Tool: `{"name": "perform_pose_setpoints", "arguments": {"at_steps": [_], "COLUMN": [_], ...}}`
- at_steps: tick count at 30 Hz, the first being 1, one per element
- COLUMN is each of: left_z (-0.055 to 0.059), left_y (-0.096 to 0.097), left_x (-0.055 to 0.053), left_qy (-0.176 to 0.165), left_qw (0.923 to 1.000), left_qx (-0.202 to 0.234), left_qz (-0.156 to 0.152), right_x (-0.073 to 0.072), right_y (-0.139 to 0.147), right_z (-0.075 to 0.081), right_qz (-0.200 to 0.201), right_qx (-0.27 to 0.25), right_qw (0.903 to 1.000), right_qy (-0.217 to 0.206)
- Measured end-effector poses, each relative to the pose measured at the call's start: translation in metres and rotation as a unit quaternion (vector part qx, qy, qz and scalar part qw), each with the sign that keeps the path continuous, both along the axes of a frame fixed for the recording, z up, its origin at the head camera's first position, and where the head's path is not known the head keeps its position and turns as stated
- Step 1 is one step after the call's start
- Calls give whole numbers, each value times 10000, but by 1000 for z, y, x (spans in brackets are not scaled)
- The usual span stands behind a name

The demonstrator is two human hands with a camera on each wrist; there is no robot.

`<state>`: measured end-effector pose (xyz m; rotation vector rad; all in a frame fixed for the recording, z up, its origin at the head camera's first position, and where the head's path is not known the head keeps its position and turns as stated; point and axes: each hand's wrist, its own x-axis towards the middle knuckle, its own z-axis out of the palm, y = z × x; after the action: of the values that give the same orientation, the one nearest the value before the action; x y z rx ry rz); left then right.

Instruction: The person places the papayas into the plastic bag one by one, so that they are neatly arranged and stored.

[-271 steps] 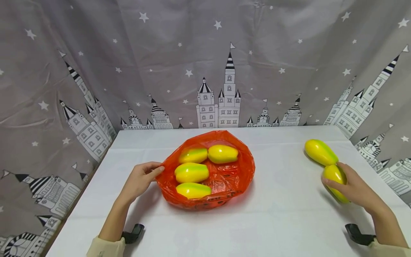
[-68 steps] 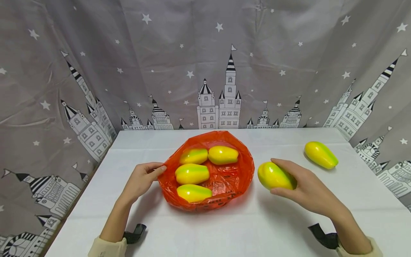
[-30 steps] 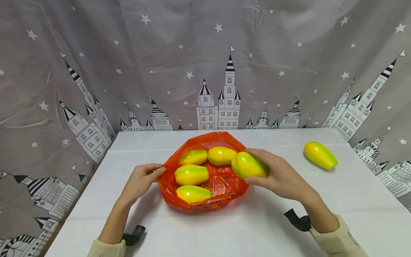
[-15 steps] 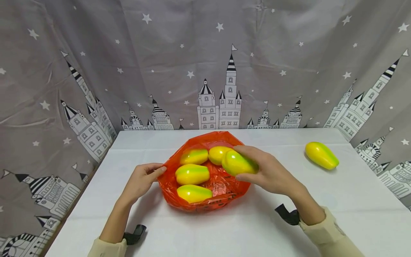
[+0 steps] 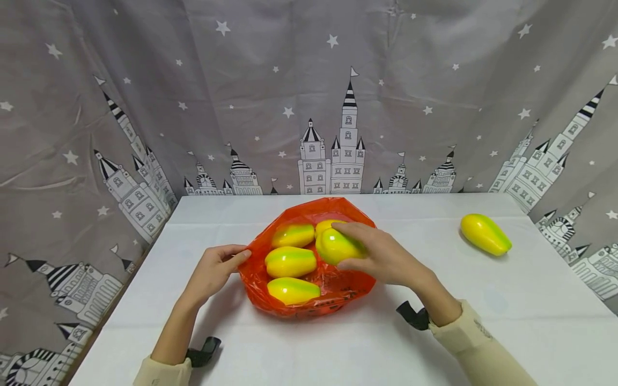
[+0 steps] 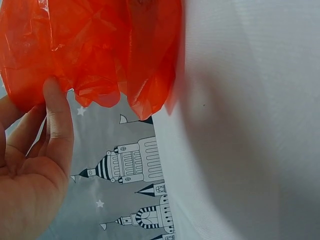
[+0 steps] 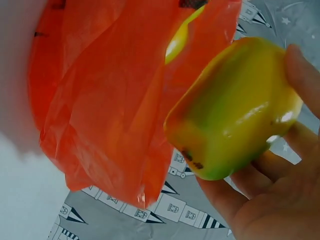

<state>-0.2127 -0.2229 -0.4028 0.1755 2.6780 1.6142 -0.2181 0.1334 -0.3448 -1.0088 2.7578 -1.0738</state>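
A red plastic bag (image 5: 333,281) lies with its mouth spread wide. Several glossy yellow-green papayas rest in it, among them a front papaya (image 5: 293,290) and a middle papaya (image 5: 291,262). My left hand (image 5: 214,271) pinches the bag's left rim between thumb and fingers, as the left wrist view also shows. Over the right half of the bag, my right hand (image 5: 379,254) grips another papaya (image 5: 338,246) from its right end. That papaya partly covers one at the back of the bag (image 5: 328,226). In the right wrist view the fingers wrap around the held papaya (image 7: 235,110).
One more papaya (image 5: 485,234) lies on the white tabletop (image 5: 483,305) at the far right. A grey curtain (image 5: 241,80) printed with castles and stars hangs behind and beside the table. Each wrist carries a black mount, such as the left mount (image 5: 205,351).
My right hand has taken a papaya from the right side of the table and carried it left, over the open bag. My left hand has kept its hold on the rim.
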Motion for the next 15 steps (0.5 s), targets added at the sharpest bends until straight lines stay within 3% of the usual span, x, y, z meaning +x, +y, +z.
{"name": "perform_pose_setpoints", "arguments": {"at_steps": [6, 15], "left_z": [0, 0], "left_y": [-1, 0], "left_x": [0, 0], "left_qy": [-36, -6], "left_qw": [9999, 9999], "left_qx": [-68, -103], "left_qz": [66, 59], "right_x": [-5, -15], "right_y": [-9, -18], "right_z": [-6, -13], "right_qz": [87, -161], "right_qx": [283, 532], "right_qw": [9995, 9983], "right_qy": [148, -172]}}
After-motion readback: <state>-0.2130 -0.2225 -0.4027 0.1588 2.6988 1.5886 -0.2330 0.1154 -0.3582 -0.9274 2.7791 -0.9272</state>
